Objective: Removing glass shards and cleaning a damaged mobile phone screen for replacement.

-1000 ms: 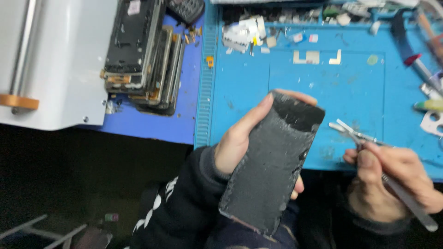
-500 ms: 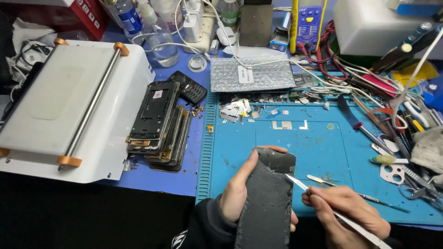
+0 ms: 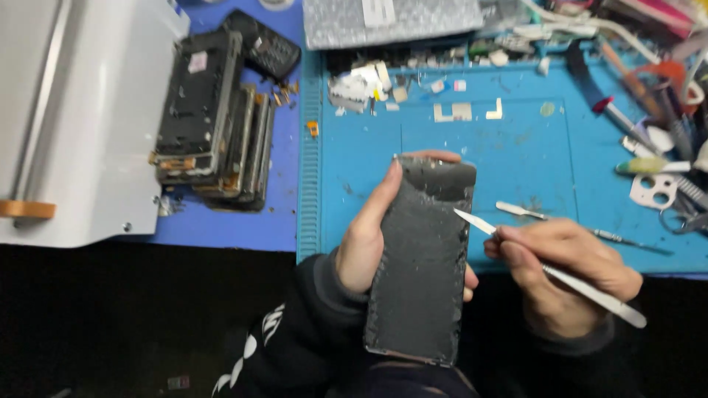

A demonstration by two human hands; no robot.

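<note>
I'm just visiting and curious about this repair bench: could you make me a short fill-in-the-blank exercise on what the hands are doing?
1. The left hand holds a dark ___ panel.
2. The right hand holds a thin ___ blade whose tip touches the panel's right edge.
3. The mat under the hands is ___.
4. A stack of phone frames lies to the ___ of the mat.

Missing words: phone; metal; blue; left

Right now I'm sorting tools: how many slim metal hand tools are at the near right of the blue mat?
2. The scalpel-like tool is in the right hand, tip at the phone panel held by the left hand. A metal spudger lies on the blue mat behind. Others may hide in the right-edge clutter.
</note>
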